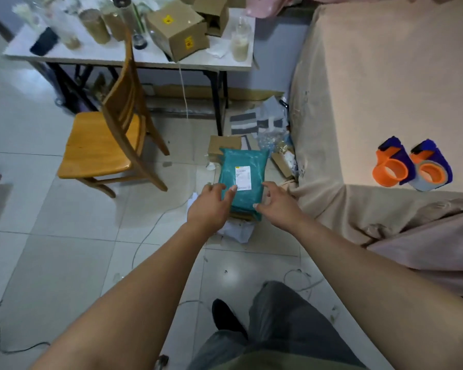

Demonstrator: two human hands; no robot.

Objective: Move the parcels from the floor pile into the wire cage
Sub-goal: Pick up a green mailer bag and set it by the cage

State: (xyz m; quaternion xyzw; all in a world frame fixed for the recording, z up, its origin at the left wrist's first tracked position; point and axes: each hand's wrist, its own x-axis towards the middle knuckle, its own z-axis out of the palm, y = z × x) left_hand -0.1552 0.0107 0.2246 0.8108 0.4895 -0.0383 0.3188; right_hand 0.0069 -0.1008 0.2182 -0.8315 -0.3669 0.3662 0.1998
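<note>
One parcel (242, 161), left hand (210, 206), right hand (277, 206) at edges

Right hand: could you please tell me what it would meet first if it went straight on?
The right hand would most likely meet the teal parcel at its right edge; depth is unclear.

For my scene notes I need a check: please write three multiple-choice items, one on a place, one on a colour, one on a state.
1. Where do the two tape dispensers lie? A on a shelf; B on the beige cover; C in a sink.
2. What colour is the parcel? A teal; B red; C black.
3. How are the left hand and the right hand? A fists; B holding cups; C open at the parcel.
Key: B, they sit on the cover; A, its wrap is teal; C, the fingers are spread at its near end.
</note>
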